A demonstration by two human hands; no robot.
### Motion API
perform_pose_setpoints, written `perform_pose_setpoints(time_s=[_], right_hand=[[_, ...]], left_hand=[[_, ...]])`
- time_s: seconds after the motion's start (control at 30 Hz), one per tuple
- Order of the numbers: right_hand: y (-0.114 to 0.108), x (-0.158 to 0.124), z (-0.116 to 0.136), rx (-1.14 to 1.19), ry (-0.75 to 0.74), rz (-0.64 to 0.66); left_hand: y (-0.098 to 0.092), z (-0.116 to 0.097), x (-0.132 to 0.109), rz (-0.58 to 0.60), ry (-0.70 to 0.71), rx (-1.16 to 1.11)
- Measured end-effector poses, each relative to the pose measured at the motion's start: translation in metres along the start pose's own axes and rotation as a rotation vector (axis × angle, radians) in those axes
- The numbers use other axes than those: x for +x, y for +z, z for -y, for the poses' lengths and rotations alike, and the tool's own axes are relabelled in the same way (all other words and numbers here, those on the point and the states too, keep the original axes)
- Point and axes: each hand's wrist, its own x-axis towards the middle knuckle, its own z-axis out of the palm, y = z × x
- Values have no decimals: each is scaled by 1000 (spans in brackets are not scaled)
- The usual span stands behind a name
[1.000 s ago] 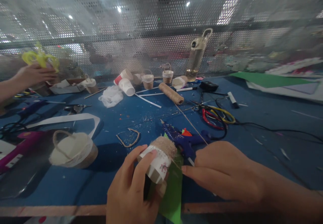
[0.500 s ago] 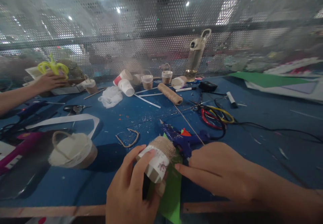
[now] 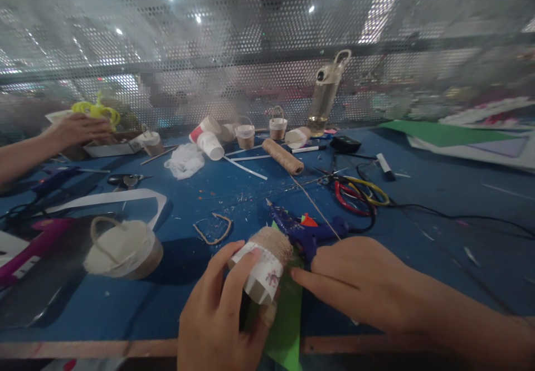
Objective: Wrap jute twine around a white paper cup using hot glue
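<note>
My left hand point(image 3: 229, 304) grips a paper cup point(image 3: 261, 268) tilted on its side, its upper part wound with jute twine point(image 3: 273, 243). My right hand point(image 3: 355, 282) is closed beside the cup, with the twine strand point(image 3: 311, 201) running into its fingers. That strand leads back to the twine roll point(image 3: 283, 156) on the table. Behind the hands lies a blue glue gun point(image 3: 307, 232). Under the cup is a strip of green paper point(image 3: 286, 321). To the left stands a small basket point(image 3: 125, 248) with a twine handle.
Scissors point(image 3: 351, 193) with red and yellow handles lie at right. A water bottle point(image 3: 325, 95), small baskets point(image 3: 244, 135) and white cups point(image 3: 210, 146) line the back. Another person's hand point(image 3: 79, 131) is at far left, by something yellow. A magenta glue gun point(image 3: 33, 248) lies near left.
The view has shifted slightly. My hands keep nearly the same pose on the cup and the twine. At far left the other person's hand has moved a little over the yellow thing.
</note>
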Motion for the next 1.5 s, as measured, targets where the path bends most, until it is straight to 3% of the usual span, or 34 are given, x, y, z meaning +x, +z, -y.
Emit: perform_pose_setpoints(time_s=[0.37,0.6,0.97,1.1,1.3,1.37,1.5], right_hand=[[-9,8,-1,-17,-18,-7],[-14,14,4,0,-18,101],[-5,9,-4,-103,44,22],[-4,6,-12,-93,73,-126],[-7,7,-23,-171,347,-241],[-11,9,-24,-191,470,-208],[-15,12,-23,69,586,-96]], left_hand=[[-1,0,0,-6,-6,1],[1,1,0,16,16,6],[0,0,1,49,-13,-10],[-3,-3,3,2,-77,-74],[-9,-7,0,-71,-239,-188],[-9,-7,-1,-83,-266,-203],[-7,-7,1,-81,-223,-187]])
